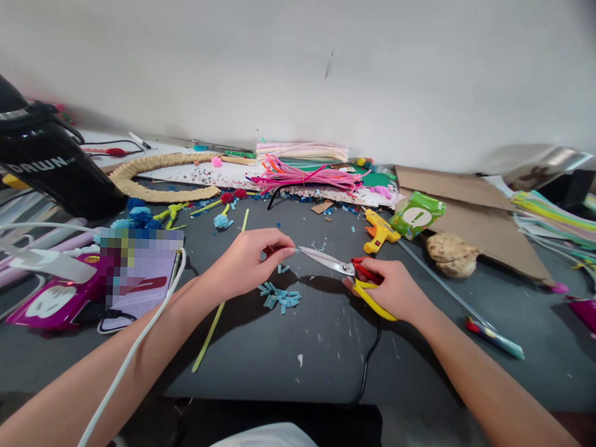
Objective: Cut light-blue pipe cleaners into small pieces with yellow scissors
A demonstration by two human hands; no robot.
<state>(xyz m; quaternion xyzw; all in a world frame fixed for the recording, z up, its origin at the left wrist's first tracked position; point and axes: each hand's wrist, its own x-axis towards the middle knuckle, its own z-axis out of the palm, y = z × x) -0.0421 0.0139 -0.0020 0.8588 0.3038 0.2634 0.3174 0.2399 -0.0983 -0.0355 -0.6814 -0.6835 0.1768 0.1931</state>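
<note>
My right hand (391, 289) grips scissors (328, 260) by their red and yellow handles, and the blades point left. At their tip, my left hand (255, 254) is closed in a pinch. A tiny pale bit shows at its fingertips, too small to name for certain. Below the pinch lies a loose pile of short light-blue pieces (282, 298) on the dark grey table. A thin yellow-green strip (208, 338) lies under my left wrist.
A yellow glue gun (378, 231) and a green packet (418, 214) lie beyond my right hand, near a beige lump (452, 255) and cardboard (467, 223). Bundled pink pipe cleaners (309, 178) lie behind. Leftward are a black bottle (51, 156), a phone (142, 283) and a white cable (142, 339) crossing my forearm.
</note>
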